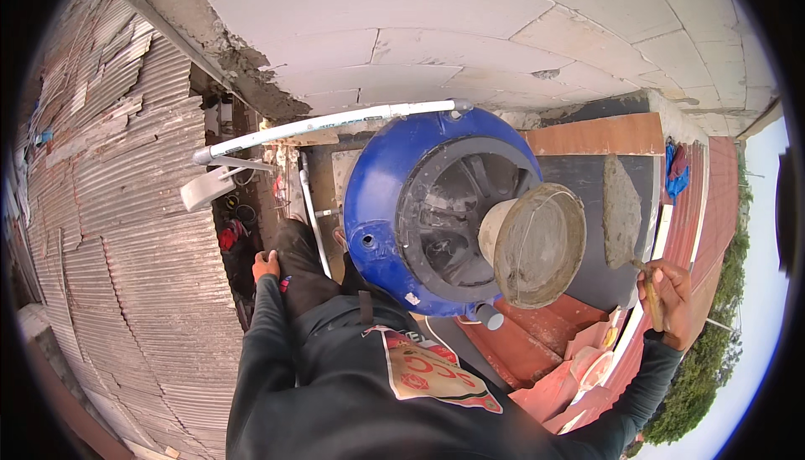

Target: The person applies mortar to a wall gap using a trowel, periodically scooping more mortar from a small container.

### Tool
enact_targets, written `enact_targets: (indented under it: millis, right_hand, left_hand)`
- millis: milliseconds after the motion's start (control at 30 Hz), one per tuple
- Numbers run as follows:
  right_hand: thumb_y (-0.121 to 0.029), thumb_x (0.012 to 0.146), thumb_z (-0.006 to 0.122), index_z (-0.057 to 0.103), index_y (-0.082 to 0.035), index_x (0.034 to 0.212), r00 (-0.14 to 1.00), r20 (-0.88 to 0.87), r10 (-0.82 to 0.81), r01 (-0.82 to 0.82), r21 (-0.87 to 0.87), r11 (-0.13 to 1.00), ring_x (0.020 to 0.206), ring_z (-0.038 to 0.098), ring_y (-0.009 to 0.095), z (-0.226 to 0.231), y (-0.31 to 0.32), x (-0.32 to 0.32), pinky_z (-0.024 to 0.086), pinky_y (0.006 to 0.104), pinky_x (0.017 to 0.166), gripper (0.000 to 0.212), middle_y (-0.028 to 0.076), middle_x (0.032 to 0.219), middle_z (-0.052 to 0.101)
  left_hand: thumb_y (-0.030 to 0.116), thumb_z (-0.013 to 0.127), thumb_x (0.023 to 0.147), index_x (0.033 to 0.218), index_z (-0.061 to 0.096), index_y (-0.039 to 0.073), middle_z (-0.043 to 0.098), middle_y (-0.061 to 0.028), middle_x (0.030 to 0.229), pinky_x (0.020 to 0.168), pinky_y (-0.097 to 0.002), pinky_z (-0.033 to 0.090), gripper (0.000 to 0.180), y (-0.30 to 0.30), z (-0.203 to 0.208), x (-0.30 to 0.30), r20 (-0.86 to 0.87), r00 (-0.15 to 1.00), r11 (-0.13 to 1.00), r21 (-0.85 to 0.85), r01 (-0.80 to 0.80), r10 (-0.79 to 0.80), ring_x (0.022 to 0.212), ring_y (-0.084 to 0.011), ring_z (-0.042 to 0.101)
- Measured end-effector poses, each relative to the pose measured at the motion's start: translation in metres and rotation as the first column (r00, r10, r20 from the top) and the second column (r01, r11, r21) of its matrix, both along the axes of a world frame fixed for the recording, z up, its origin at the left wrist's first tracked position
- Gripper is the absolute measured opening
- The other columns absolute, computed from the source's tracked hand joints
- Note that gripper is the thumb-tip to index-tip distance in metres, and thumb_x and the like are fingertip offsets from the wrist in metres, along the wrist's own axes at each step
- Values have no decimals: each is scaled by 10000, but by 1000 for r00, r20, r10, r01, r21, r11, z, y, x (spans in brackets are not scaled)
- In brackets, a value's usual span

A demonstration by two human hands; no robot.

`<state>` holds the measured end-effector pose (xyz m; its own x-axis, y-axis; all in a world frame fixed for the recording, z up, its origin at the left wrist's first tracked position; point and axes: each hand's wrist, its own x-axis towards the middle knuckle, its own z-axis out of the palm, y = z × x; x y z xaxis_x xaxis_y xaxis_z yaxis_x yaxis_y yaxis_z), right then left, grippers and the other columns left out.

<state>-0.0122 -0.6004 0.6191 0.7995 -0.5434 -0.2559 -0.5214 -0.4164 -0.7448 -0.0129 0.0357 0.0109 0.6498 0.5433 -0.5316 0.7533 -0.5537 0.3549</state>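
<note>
My right hand (668,302), at the right, is closed around the wooden handle of a trowel (620,213). The trowel's blade is coated in grey mortar and points up and away from me. To its left, a round mortar-crusted bucket (541,246) stands tilted in view, with wet grey mortar inside. It rests on the black lid (449,200) of a big blue water tank (377,183). At the left, my left hand (266,265) lies beside my dark trouser leg, fingers slightly apart, with nothing visible in it.
A wall of pale blocks (402,15) rises beyond the tank. White pipe (327,127) crosses in front of it. Rusty corrugated roofing (126,233) spreads at the left, with a dark gap beside my leg. Red-brown roof sheets (545,338) lie to the right, near a drop toward trees.
</note>
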Motion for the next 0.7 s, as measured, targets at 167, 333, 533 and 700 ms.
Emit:
enact_targets:
  millis: [167, 333, 533, 700]
  right_hand:
    - [-326, 1041, 625, 667, 23, 1022, 936, -172, 307, -295, 91, 951, 540, 546, 111, 10, 2, 58, 417, 235, 506, 353, 73, 732, 630]
    - [-333, 1055, 601, 667, 15, 998, 852, -261, 453, -453, 66, 889, 546, 550, 107, 0, 32, 136, 414, 236, 510, 359, 61, 734, 628]
    - [-362, 1066, 586, 674, 19, 1029, 667, -210, 714, -705, 129, 697, 608, 545, 87, -80, 108, 259, 428, 243, 552, 393, 29, 740, 610]
    - [-310, 1058, 571, 687, -10, 988, 466, -156, 871, -867, 117, 485, 617, 547, 74, -159, 188, 346, 423, 246, 557, 330, 5, 748, 615]
  left_hand:
    - [555, 774, 790, 1329, 635, 55, 703, -264, 1211, 1034, -464, 497, 748, -3, 5, -9, -74, 994, 996, -36, -81, 78, 1199, -396, 651]
    - [574, 890, 641, 1538, 446, 135, 471, -240, 1537, 1123, -502, 450, 1093, -46, 46, 16, -322, 945, 960, -242, -144, 60, 1370, -412, 527]
    - [549, 933, 604, 1612, 284, 162, 393, -251, 1571, 1132, -534, 443, 1259, -47, 71, 27, -537, 843, 989, -129, -69, -11, 1392, -419, 502]
    - [566, 930, 604, 1595, 260, 153, 433, -232, 1546, 1104, -524, 471, 1266, -52, 71, 19, -537, 843, 992, -118, -52, -20, 1373, -393, 531]
